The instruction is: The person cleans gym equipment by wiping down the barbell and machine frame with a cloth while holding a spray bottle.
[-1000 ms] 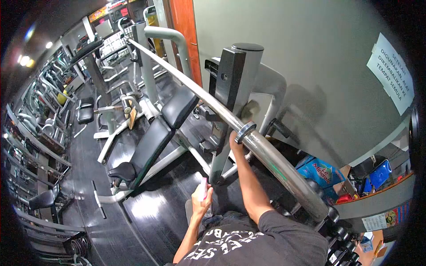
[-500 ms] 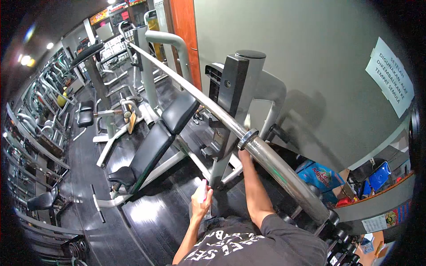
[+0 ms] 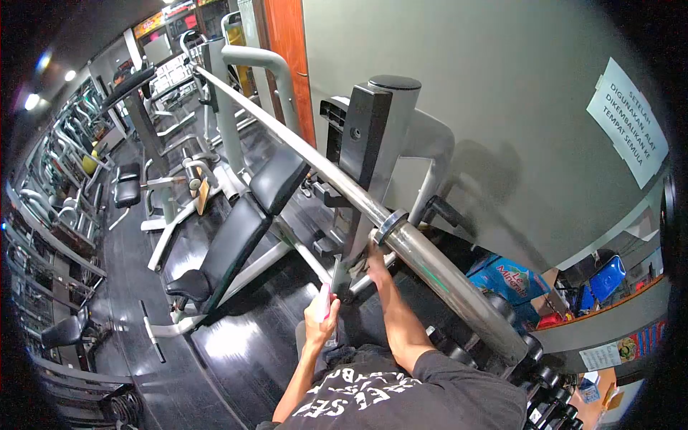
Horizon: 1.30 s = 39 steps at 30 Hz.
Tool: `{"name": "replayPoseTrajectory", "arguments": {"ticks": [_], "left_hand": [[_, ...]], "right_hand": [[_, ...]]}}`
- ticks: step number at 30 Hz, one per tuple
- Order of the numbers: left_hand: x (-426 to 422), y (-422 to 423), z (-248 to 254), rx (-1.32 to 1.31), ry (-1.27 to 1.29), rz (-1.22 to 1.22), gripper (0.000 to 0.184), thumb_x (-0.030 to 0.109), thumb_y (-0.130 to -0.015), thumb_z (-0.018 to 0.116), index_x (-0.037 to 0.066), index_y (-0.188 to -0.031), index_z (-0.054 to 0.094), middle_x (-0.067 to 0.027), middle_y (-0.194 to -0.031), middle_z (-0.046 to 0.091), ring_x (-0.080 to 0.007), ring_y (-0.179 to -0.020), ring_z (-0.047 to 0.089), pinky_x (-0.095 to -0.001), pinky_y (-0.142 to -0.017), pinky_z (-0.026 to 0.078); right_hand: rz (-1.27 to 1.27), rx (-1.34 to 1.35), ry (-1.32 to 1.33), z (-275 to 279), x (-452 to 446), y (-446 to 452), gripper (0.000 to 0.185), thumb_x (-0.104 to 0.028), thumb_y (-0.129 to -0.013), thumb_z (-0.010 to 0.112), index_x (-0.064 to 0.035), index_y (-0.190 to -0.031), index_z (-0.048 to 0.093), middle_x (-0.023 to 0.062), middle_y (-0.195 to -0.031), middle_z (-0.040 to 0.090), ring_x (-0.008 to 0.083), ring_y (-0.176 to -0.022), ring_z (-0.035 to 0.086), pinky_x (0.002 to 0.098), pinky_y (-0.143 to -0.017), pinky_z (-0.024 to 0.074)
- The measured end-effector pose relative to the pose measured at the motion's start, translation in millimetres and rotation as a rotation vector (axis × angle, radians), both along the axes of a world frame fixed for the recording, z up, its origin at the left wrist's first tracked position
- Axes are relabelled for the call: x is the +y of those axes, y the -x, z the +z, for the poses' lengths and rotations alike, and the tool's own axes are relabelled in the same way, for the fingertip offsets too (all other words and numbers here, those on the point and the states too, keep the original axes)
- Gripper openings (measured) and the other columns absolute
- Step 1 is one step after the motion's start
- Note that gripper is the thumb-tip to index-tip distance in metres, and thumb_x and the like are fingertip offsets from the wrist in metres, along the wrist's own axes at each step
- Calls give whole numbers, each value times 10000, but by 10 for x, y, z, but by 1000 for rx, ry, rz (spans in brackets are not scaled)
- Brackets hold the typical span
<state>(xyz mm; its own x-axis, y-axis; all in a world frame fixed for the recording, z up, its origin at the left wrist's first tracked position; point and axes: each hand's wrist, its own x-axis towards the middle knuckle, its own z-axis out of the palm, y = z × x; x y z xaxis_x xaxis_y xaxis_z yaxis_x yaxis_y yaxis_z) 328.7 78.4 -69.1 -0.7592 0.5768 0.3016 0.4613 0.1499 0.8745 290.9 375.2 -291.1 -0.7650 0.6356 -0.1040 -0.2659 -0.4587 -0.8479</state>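
A: Left hand (image 3: 319,326) status?
B: Closed around a pink-topped bottle (image 3: 325,301), near side of the rack upright (image 3: 393,136).
A: Right hand (image 3: 375,258)?
B: Beside the upright's lower section; opening and grip cannot be determined.

We look from one head-worn camera, forward and down over our shirt (image 3: 358,398) at six o'clock, close to the bar (image 3: 358,195), the wall (image 3: 437,54) at one o'clock and floor (image 3: 136,315) at eight.
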Motion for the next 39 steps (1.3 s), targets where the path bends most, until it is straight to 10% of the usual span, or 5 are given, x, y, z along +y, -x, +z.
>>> {"name": "replayPoseTrajectory", "arguments": {"ticks": [11,19,25,31,39], "left_hand": [[-54,-41,161,-117,36,-19,407,166,-876,630,9,-1235,524,-122,-892,642,-204,-780,628,-316,-720,506],[-47,-32,187,-86,70,-58,312,152,-872,631,-10,-1130,564,-122,-869,635,-223,-758,620,-325,-716,501],[-19,-37,74,67,30,-78,305,147,-871,634,-19,-1115,559,-120,-857,632,-221,-762,618,-328,-715,496],[-223,-124,124,-14,34,-87,405,141,-883,627,-5,-1247,525,-107,-908,643,-166,-722,602,-305,-677,505],[-506,-12,-79,98,11,-13,477,105,-882,624,23,-1329,480,-109,-949,638,-120,-725,596,-264,-601,507]], "right_hand": [[-526,145,42,1887,-342,-209,461,-304,-963,505,-48,-1340,434,96,-1308,501,245,-1220,438,415,-1037,344],[-765,-483,-1114,1343,-916,-203,164,-109,-851,585,13,-961,599,248,-905,627,454,-848,588,454,-730,473],[-308,-770,-812,708,-1154,-684,240,-196,-900,553,30,-963,604,231,-866,632,398,-818,615,419,-709,474],[-373,131,308,908,-531,-550,408,-318,-915,572,-42,-1214,542,95,-1159,565,219,-1042,540,360,-895,421],[-329,-664,-1261,2284,-470,-952,445,-437,-913,563,-67,-1152,626,159,-1219,595,347,-1152,527,446,-956,397]]}}
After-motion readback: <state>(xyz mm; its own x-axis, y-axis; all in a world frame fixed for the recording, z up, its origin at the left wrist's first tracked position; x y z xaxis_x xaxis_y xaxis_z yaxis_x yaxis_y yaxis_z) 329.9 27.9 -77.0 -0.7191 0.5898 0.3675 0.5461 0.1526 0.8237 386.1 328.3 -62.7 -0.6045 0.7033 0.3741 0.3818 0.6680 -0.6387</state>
